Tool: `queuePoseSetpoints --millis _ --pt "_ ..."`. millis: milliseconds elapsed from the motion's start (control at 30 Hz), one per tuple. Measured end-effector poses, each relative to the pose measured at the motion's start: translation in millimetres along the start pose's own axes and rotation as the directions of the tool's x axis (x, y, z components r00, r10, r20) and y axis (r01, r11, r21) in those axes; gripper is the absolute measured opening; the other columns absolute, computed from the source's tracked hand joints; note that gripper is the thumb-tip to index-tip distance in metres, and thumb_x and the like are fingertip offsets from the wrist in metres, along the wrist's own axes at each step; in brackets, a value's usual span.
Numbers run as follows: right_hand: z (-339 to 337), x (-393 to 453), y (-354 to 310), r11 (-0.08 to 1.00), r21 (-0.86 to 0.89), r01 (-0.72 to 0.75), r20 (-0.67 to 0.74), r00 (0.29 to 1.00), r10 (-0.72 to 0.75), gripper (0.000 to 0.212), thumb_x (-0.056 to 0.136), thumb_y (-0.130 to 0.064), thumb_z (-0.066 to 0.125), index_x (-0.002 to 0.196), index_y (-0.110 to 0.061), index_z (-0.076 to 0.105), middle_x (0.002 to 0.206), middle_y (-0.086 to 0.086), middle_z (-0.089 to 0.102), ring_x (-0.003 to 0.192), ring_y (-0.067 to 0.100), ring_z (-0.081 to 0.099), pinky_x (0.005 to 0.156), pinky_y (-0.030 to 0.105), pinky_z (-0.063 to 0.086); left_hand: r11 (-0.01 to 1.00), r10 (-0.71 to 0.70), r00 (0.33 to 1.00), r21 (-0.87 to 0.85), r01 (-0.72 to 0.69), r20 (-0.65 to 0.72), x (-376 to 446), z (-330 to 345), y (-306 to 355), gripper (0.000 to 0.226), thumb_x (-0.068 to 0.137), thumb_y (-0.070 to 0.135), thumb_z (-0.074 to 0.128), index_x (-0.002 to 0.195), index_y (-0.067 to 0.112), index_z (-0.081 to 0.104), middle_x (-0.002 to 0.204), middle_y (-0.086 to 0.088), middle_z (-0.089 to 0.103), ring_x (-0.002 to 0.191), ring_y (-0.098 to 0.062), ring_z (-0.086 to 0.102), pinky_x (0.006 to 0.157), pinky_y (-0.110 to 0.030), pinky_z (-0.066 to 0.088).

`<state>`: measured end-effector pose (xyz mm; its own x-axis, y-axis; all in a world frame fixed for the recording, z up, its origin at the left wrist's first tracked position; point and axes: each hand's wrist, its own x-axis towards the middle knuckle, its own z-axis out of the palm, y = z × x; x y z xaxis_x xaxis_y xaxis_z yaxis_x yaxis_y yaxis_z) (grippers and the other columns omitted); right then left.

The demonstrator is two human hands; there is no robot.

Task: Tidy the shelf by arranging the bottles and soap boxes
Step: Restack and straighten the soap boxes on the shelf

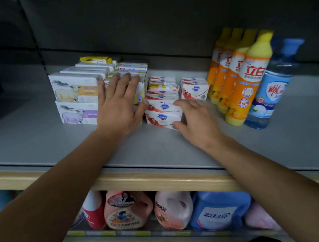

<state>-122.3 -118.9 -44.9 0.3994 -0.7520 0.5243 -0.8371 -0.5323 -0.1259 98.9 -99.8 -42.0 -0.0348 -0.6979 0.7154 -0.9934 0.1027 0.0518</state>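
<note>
Left of centre, the left hand (118,105) presses flat, fingers straight, against stacked soap boxes (77,94). At centre, the right hand (196,121) grips the red-and-white boxes (164,108); shoving could topple them into the bottles (242,76) at right.

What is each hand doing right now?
Left hand: open, fingers flat against the yellow soap boxes.
Right hand: curled round the front red soap box.

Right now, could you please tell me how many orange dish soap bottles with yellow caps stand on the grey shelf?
4, in one front-to-back row at the right: front, second, third, rearmost. More may hide behind.
</note>
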Motion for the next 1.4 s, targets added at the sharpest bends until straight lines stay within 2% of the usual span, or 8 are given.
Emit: queuePoseSetpoints --millis 200,333,500,767,933,1033,1167,1400 --pt "-9 -28 4 0.815 0.541 -0.205 0.059 0.977 0.207 0.047 0.081 -0.009 0.071 0.125 -0.022 0.062 0.12 0.002 0.064 0.1 0.018 0.064 0.092 0.04 0.052 0.997 -0.004 0.995 0.071 -0.003 0.096 6 -21 1 0.068 0.096 0.058 0.029 0.153 0.023 0.024 0.161 -0.007 0.021 0.15 -0.026 0.013 0.12 -0.054 -0.001" --pt "-10 -44 10 0.595 0.761 -0.26 0.145 0.961 0.236 0.041 0.085 -0.001 0.066 0.105 -0.036 0.063 0.109 -0.004 0.071 0.099 0.016 0.068 0.088 0.045 0.056 0.968 0.064 0.998 -0.243 -0.066 -0.015 -12 -42 26 0.065 0.087 0.052 0.042 0.139 0.015 0.049 0.144 -0.009 0.05 0.135 -0.028 0.043 0.113 -0.042 0.032" --pt "-12 -48 15 0.418 0.86 -0.292 0.183 0.942 0.28 0.036 0.089 -0.004 0.065 0.102 -0.038 0.065 0.103 -0.006 0.073 0.096 0.021 0.07 0.09 0.049 0.056 0.571 -0.049 0.929 -0.753 0.327 0.367 -43 -33 62 0.053 0.09 0.02 0.068 0.139 0.021 0.048 0.121 -0.007 0.064 0.095 -0.02 0.068 0.085 -0.037 0.056" --pt "-9 -50 16 0.449 0.877 -0.173 0.165 0.985 0.058 0.078 0.074 -0.005 0.077 0.137 -0.035 0.043 0.144 0.001 0.049 0.122 0.021 0.059 0.103 0.041 0.048 0.029 -0.241 0.827 -0.848 0.53 0.508 -43 -27 64 0.018 0.095 0.012 0.06 0.112 0.018 0.064 0.076 -0.005 0.072 0.05 -0.021 0.065 0.047 -0.027 0.054" --pt "-9 -51 15 0.459 0.857 -0.233 0.183 0.971 0.152 0.053 0.078 -0.015 0.077 0.124 -0.033 0.058 0.123 -0.001 0.065 0.105 0.016 0.066 0.097 0.039 0.052 0.1 -0.237 0.829 -0.837 0.539 0.506 -44 -26 62 0.016 0.087 0.04 0.067 0.082 0.025 0.072 0.073 -0.004 0.07 0.053 -0.024 0.064 0.051 -0.03 0.054" --pt "-12 -50 10 0.39 0.872 -0.296 0.221 0.949 0.225 0.031 0.074 -0.044 0.067 0.1 -0.028 0.069 0.091 -0.003 0.071 0.072 0.014 0.068 0.064 0.03 0.055 0.211 -0.258 0.837 -0.817 0.536 0.482 -46 -25 60 0.044 0.079 0.057 0.064 0.074 0.014 0.057 0.056 -0.006 0.057 0.048 -0.025 0.059 0.05 -0.029 0.048" --pt "-16 -50 7 0.38 0.86 -0.34 0.218 0.919 0.329 0.043 0.072 -0.065 0.054 0.082 -0.027 0.072 0.068 0.002 0.07 0.052 0.016 0.064 0.044 0.024 0.045 0.386 -0.282 0.837 -0.743 0.547 0.469 -47 -28 64 0.065 0.069 0.076 0.053 0.07 0.011 0.046 0.047 -0.007 0.05 0.04 -0.022 0.052 0.042 -0.022 0.04" --pt "-18 -50 8 0.378 0.868 -0.322 0.182 0.914 0.362 0.032 0.078 -0.055 0.056 0.084 -0.028 0.072 0.073 -0.001 0.072 0.05 0.015 0.06 0.047 0.026 0.046 0.421 -0.264 0.847 -0.734 0.532 0.462 -48 -30 68 0.05 0.088 0.056 0.058 0.072 0.009 0.051 0.05 -0.007 0.053 0.041 -0.021 0.056 0.044 -0.022 0.043"
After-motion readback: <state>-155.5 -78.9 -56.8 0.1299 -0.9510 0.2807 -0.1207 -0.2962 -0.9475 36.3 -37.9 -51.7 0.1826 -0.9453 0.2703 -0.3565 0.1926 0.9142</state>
